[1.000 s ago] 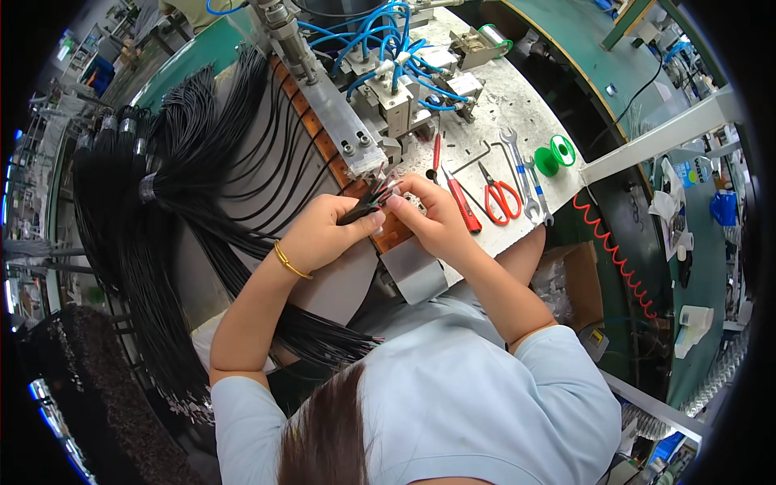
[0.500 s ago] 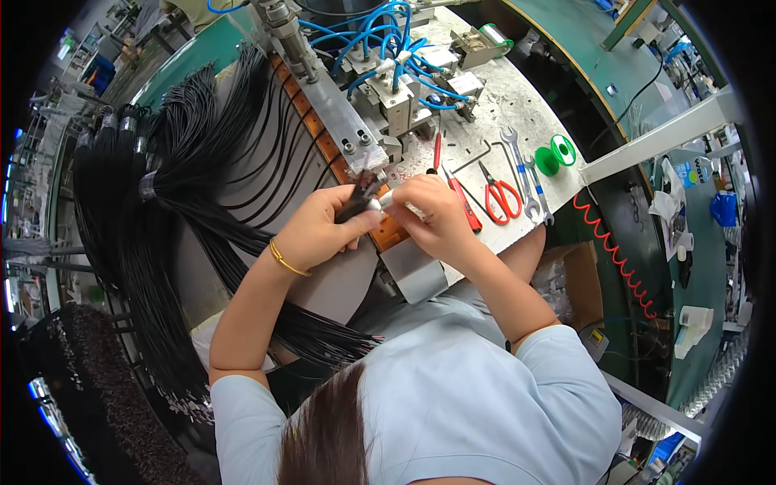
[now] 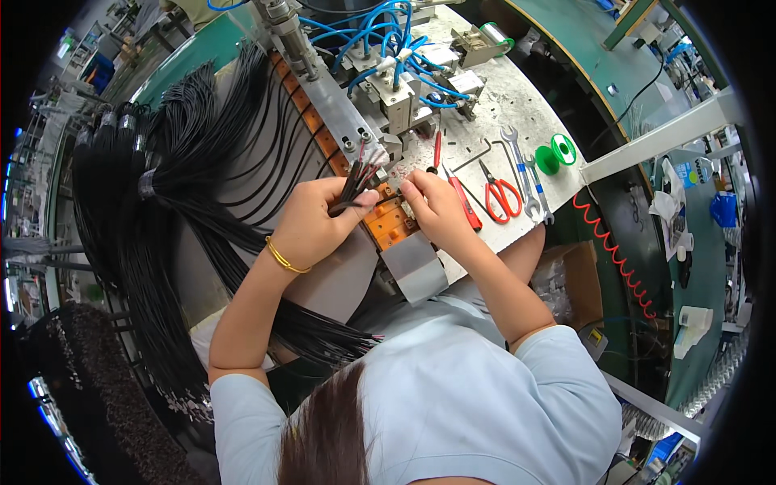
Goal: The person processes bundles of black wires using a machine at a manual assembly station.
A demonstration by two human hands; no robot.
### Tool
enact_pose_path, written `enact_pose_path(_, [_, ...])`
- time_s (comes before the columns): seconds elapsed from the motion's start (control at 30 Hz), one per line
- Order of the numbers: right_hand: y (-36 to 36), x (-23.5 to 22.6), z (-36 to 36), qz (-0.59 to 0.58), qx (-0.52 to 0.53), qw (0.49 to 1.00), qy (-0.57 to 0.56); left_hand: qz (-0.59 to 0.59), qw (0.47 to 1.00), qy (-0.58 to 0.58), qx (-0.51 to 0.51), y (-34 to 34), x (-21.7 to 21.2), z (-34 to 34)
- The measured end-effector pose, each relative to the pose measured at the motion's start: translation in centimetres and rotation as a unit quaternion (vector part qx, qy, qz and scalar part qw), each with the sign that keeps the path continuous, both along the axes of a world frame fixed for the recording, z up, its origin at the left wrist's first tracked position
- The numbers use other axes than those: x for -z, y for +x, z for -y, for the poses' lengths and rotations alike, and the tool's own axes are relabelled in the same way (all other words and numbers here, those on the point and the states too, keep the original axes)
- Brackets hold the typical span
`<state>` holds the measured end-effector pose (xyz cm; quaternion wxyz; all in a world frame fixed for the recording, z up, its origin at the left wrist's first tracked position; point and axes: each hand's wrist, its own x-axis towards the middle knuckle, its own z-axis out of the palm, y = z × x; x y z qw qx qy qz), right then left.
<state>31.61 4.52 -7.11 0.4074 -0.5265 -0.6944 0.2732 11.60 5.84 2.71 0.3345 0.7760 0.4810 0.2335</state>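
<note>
My left hand (image 3: 319, 222), with a yellow bangle at the wrist, is closed round a small bunch of black cables (image 3: 354, 184). Reddish and pale wire ends fan out at the top of the bunch. Just to its right, my right hand (image 3: 435, 206) pinches with thumb and forefinger. A thin dark cable seems to run from the bunch to those fingertips; its tip is hidden. Both hands are over an orange fixture strip (image 3: 392, 224) with small slots. Several single cables lie across the upper part of this strip, beneath the metal arm (image 3: 335, 105) of the machine.
Large bundles of black cables (image 3: 145, 210) hang at left. Pneumatic cylinders with blue hoses (image 3: 396, 65) stand at the back. Right of my hands lie red-handled cutters (image 3: 503, 202), a red knife (image 3: 465, 202), wrenches (image 3: 524, 174) and a green spool (image 3: 558, 153). A metal plate (image 3: 414, 267) sits in front.
The white piece between my fingers no longer shows. My left hand has turned, and the wire ends now fan out visibly. My right hand has shifted slightly right, its fingers pinched together.
</note>
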Motion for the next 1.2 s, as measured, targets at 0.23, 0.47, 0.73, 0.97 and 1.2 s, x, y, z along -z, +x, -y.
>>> enact_pose_path(0.23, [0.3,1.1,-0.9,-0.134,-0.049,0.986,-0.088,-0.105,0.989,-0.101,-0.029,-0.7,2.8,-0.7])
enact_pose_path(0.47, [0.0,0.3,-0.7,-0.087,-0.033,0.996,0.015,-0.094,0.995,0.017,-0.021,-0.7,2.5,-0.3])
enact_pose_path(0.73, [0.1,1.0,-0.5,-0.098,0.0,0.994,-0.045,0.022,0.995,-0.089,-0.038,-0.5,3.5,-0.1])
enact_pose_path(0.97, [-1.0,-3.6,0.5,-0.004,-0.003,0.98,0.197,0.08,0.964,-0.254,0.021,-0.4,1.1,-0.2])
enact_pose_path(1.2, [-0.5,-4.3,1.1,-0.098,-0.116,0.988,0.009,0.099,0.964,-0.246,0.019,-0.3,0.9,0.1])
